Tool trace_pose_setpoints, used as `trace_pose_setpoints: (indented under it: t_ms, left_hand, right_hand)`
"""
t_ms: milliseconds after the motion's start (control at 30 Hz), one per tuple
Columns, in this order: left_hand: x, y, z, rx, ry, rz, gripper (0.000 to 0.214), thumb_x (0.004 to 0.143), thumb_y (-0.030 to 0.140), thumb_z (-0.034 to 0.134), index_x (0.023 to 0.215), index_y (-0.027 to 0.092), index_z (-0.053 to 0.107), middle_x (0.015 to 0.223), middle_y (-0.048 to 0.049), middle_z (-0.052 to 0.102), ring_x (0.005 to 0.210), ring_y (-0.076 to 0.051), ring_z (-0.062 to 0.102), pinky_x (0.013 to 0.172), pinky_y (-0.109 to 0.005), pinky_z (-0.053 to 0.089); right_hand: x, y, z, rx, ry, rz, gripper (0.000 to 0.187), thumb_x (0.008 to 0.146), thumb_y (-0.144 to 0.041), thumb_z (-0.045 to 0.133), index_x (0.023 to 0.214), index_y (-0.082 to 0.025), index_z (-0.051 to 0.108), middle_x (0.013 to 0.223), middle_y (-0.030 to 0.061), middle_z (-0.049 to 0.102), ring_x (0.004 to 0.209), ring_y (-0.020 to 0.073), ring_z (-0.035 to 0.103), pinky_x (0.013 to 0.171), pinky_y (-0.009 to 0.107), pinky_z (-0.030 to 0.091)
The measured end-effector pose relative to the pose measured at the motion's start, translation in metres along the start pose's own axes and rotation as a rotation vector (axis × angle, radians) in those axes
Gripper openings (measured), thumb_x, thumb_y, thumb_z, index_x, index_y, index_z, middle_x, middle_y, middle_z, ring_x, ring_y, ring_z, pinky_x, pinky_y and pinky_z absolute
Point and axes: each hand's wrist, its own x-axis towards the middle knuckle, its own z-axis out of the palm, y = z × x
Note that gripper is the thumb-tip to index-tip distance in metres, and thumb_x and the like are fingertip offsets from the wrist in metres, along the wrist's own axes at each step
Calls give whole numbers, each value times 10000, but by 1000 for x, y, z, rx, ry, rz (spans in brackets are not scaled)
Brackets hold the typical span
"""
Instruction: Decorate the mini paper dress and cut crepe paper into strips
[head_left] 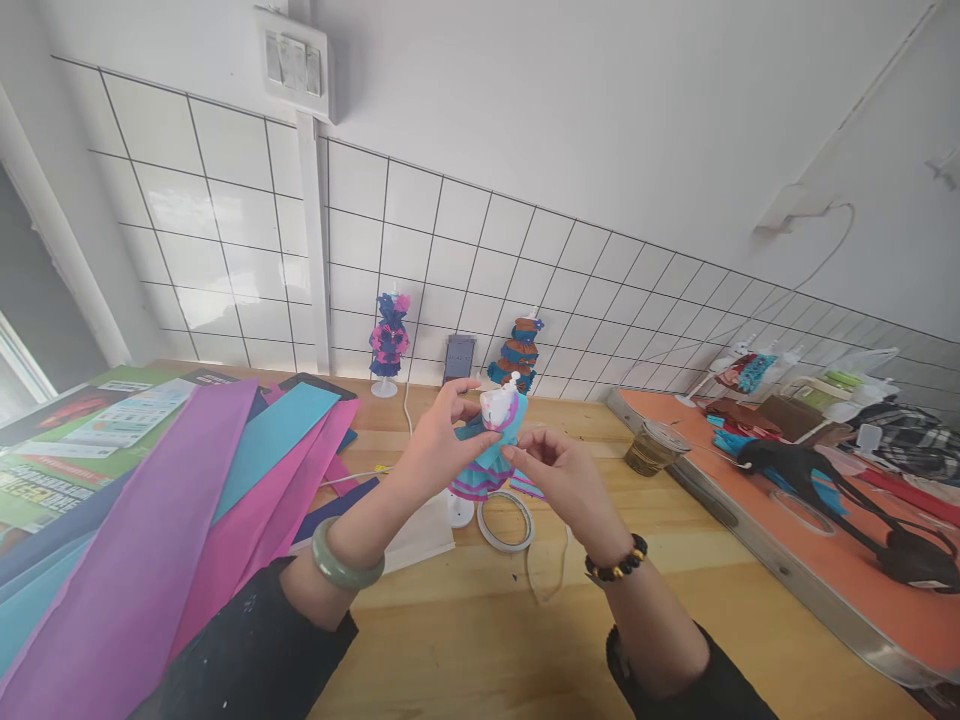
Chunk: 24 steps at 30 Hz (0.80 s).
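Observation:
A small white dress-form stand (493,406) wears a light blue paper dress (489,465) with purple edging and ruffled tiers. My left hand (442,430) is closed round its upper part, thumb pressed on the front of the bodice and fingers partly hidden behind. On the other side, my right hand (562,475) pinches the edge of the dress at the waist between thumb and fingertips. Just below lies a roll of white tape (506,545) on the wooden table (465,640), beside the stand's round white base (460,512).
Long purple, blue and pink paper strips (142,550) cover the left side. Two dressed forms, one navy and pink (390,340), one brown and teal (517,352), stand by the tiled wall with a phone (459,358). At right are a cup (654,450) and a cluttered orange surface (840,570).

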Motion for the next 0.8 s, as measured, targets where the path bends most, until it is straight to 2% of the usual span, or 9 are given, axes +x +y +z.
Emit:
trace_pose_setpoints:
  t_ms: [67,133,200,267,433,567,700,800]
  left_hand:
    - [0,0,0,7,-8,5,569,714,207,634,1217,245,370,909,-26,630,941,-174,571,891,-380,413]
    - [-1,0,0,15,-21,11,607,711,201,634,1248,246,353,933,-33,631,959,-182,568,901,-387,411]
    - [-1,1,1,14,-40,15,648,712,201,633,1283,251,329,967,-42,628,988,-192,561,911,-394,408]
    - [-2,3,2,1,-62,16,689,716,201,628,1318,259,297,1001,-48,623,1017,-197,553,922,-395,405]
    - [-3,2,2,-6,-97,2,757,722,203,622,1368,261,230,992,-45,628,1006,-188,557,926,-392,404]
    - [-2,1,-2,-11,-118,-13,796,727,221,621,1392,271,187,992,-51,633,984,-186,565,856,-357,446]
    - [-3,4,-7,-8,-154,-31,747,781,216,540,1403,303,135,1007,-43,642,899,-168,598,718,-291,486]
    - [-4,6,-8,56,-151,2,737,779,211,532,1403,286,148,991,-27,656,942,-173,593,735,-279,485]
  right_hand:
    - [1,-1,-8,-8,68,-30,307,640,-423,700,778,-192,554,609,-45,448,564,111,427,498,241,374]
    - [3,-1,-12,26,83,-75,397,637,-393,712,948,-207,550,740,-11,529,666,138,502,574,271,445]
    - [4,0,-11,75,32,-111,512,657,-370,703,1110,-233,508,940,37,588,819,176,555,672,317,484]
    - [6,1,-6,137,-33,-126,566,680,-351,690,1193,-258,468,1097,62,585,957,210,559,757,362,491]
    - [10,6,2,289,-86,-164,598,696,-318,691,1238,-281,441,1248,61,538,1087,237,531,871,422,468]
    - [12,9,2,330,-107,-168,595,695,-308,698,1237,-278,455,1218,62,564,1089,244,532,884,444,464]
    - [13,10,0,380,-143,-154,541,693,-314,698,1195,-272,501,1200,61,573,1048,240,552,854,430,483]
    - [14,13,-4,406,-176,-148,511,704,-310,695,1179,-273,511,1202,52,569,1065,225,539,862,398,483]
